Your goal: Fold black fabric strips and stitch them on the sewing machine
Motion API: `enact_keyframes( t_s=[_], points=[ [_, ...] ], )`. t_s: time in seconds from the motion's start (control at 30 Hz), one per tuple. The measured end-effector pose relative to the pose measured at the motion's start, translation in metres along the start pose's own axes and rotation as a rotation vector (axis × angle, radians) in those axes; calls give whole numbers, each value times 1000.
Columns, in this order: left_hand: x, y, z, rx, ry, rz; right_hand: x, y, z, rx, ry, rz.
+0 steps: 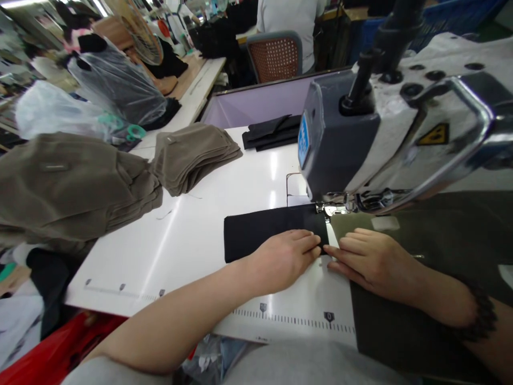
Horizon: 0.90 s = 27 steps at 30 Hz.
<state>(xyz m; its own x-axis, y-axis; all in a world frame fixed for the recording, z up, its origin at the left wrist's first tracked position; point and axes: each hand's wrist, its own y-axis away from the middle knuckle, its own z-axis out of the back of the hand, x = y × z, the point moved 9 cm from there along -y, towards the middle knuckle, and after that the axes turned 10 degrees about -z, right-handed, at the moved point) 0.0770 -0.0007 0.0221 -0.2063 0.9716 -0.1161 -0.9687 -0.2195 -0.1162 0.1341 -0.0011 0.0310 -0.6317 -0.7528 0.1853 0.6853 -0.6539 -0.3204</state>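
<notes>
One black fabric panel (260,230) lies flat on the white sewing table (192,240), spreading toward ten o'clock from your left hand (286,262), its far right corner by the presser foot (326,209). It looks light, limp and easily creased; flat pressure near its right edge should steady it best. Your left hand rests unclenched on it. Your right hand (372,259), at three o'clock, lies over an olive fabric panel (401,331); whether it pinches cloth can't be told. The needle can't be made out, and the olive fabric panel runs out of view toward four o'clock.

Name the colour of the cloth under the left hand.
The cloth looks black or near-black, seen in the head view.
</notes>
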Motion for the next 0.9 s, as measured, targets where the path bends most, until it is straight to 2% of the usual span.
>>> enact_keyframes(
  t_s=[0.23, 0.43, 0.67, 0.9],
  points=[
    [15, -2, -7, 39, 35, 46, -15, -1, -8, 48, 55, -117],
    [29, -5, -6, 8, 16, 50, -24, -3, -9, 21, 109, -190],
    [47, -13, -6, 36, 27, 79, -29, -3, -10, 29, 110, -244],
    [64, -15, 2, -63, 30, 109, -31, -4, -11, 43, 100, -268]
  ],
)
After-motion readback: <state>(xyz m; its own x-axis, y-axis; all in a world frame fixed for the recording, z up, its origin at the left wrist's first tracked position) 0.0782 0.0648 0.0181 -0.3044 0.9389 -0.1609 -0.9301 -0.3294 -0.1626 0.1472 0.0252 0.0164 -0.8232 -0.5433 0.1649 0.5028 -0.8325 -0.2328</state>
